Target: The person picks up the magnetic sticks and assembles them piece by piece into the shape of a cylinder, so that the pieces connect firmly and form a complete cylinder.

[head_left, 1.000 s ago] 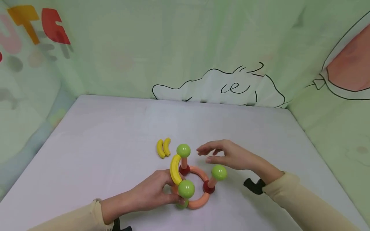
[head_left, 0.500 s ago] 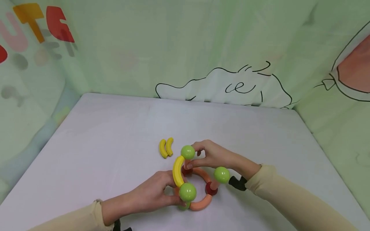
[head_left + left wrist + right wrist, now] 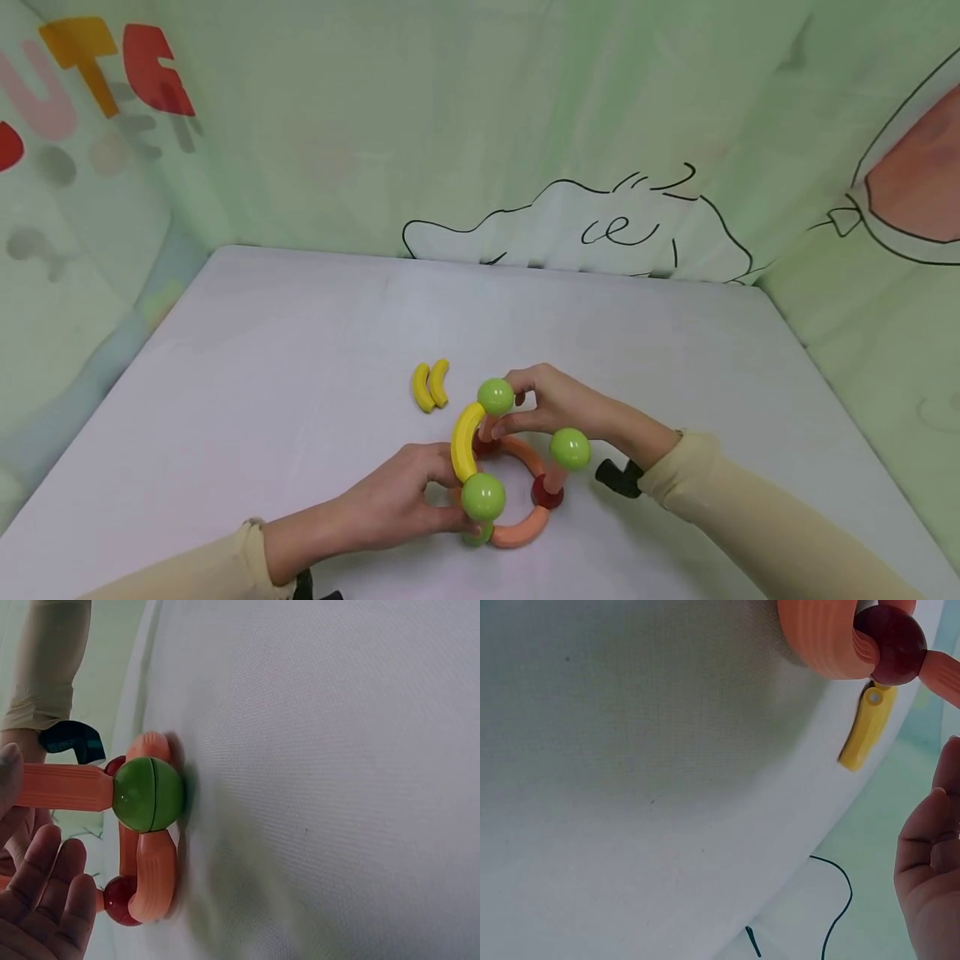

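A toy ring of curved orange pieces (image 3: 519, 532) and balls lies on the table, with orange sticks standing up from it. My left hand (image 3: 397, 500) holds the front-left stick (image 3: 67, 787), between a lower green ball (image 3: 148, 793) and an upper green ball (image 3: 483, 497). At the back, my right hand (image 3: 558, 404) pinches another stick (image 3: 489, 428), under a green ball (image 3: 496, 397) and above a dark red ball (image 3: 892, 645). A curved yellow piece (image 3: 463, 442) bridges these two upper balls. The third stick, at the right, carries a green ball (image 3: 570, 449).
Two loose yellow curved pieces (image 3: 430, 386) lie side by side on the white table (image 3: 315, 333), behind the ring. A green cloth wall (image 3: 315, 133) with drawings encloses the table at the back and sides.
My right hand has come in from the right and taken hold of the back stick. That stick's green top ball has shifted slightly right. My left hand keeps its grip.
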{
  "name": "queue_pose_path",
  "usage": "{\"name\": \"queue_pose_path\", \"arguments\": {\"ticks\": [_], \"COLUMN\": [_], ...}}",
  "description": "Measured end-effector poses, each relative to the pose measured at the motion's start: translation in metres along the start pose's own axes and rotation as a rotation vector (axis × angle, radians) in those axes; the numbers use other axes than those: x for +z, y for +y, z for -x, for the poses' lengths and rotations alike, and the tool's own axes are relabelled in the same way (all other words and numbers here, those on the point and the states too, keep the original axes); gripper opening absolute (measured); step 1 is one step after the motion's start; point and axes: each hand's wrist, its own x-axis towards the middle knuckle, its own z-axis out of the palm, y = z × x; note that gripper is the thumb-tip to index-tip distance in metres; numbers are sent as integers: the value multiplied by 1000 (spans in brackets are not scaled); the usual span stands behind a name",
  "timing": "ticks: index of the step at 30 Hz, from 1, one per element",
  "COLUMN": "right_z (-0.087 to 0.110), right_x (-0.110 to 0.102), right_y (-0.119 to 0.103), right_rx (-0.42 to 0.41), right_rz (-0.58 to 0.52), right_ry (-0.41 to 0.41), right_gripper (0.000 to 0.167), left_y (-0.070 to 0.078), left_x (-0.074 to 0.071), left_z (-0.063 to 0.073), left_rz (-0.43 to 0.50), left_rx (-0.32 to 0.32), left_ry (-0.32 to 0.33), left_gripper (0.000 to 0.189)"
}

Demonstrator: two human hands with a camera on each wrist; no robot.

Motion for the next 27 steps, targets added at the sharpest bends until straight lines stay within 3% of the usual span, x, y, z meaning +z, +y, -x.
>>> {"name": "queue_pose_path", "arguments": {"ticks": [27], "right_z": [1], "right_x": [1], "right_y": [-1], "right_rx": [-7], "right_rz": [6], "right_ry": [-14], "right_gripper": [19], "left_y": [2], "left_x": [-2], "left_z": [0], "left_rz": [20], "left_rx": [-17], "left_ry": [-18], "left_gripper": [15]}}
